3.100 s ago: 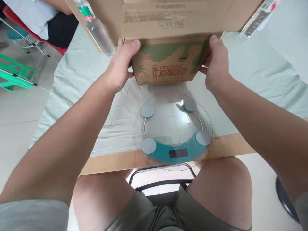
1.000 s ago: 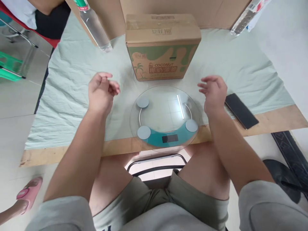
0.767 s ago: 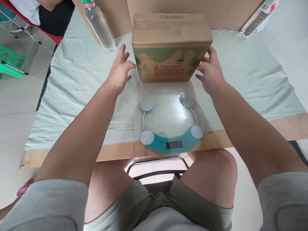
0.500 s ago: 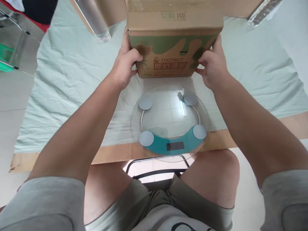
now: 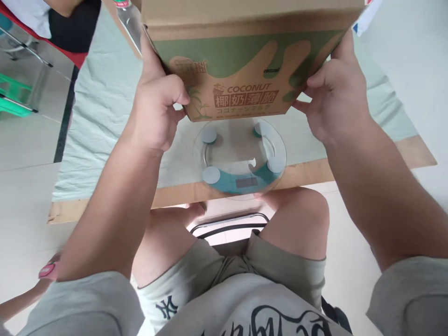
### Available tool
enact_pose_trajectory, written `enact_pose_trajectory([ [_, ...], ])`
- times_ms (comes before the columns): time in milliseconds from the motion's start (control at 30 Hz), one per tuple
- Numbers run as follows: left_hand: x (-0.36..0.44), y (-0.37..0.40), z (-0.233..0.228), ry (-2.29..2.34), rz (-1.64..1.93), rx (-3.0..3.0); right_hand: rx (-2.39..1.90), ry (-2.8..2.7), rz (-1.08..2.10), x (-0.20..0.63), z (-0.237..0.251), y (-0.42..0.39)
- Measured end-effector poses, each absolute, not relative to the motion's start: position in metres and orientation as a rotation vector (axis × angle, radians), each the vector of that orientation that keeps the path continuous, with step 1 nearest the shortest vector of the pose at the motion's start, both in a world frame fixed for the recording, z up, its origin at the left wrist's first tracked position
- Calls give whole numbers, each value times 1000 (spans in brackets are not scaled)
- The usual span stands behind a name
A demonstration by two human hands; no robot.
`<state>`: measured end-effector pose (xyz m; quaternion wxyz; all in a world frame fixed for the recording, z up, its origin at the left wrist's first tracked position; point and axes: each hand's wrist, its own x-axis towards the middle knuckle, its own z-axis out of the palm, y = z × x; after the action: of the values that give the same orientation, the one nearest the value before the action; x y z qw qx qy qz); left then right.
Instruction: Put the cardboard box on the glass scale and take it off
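A brown cardboard box (image 5: pixel 241 70) with green print and the word COCONUT is raised between my two hands. My left hand (image 5: pixel 157 102) grips its left side, thumb on the front face. On the opposite side my right hand (image 5: pixel 338 88) holds it the same way, its far fingers hidden behind the box. Below the box a round glass bathroom scale (image 5: pixel 231 151) lies at the table's near edge. It has a teal band with a dark display and silvery round pads. The scale's rear edge is partly covered by the box.
A pale green cloth covers the table (image 5: pixel 101 126), which has a bare wooden front edge (image 5: pixel 308 171). A clear plastic bottle (image 5: pixel 130 21) stands at the back left. A green stool (image 5: pixel 16 95) is on the floor at left. Another person's wrist with a pink band (image 5: pixel 48 270) shows at lower left.
Both hands have lifted the box up and closer, so it looks larger and now overlaps the scale's far edge. The camera view has shifted a little.
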<state>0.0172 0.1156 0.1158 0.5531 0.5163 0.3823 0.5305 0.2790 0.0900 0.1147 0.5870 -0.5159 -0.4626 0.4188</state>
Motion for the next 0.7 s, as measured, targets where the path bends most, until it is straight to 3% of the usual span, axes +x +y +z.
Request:
enact_pose_trajectory([
  [133,13,67,115,916,1224,1150,-1200,-979,1043,277,110,42],
  [333,-3,19,74,948,1134,1177,-1192,-883,1143,281,84,-1],
  [700,-14,8,46,1047,1083,1184,-1210,-878,1137,286,61,-18],
])
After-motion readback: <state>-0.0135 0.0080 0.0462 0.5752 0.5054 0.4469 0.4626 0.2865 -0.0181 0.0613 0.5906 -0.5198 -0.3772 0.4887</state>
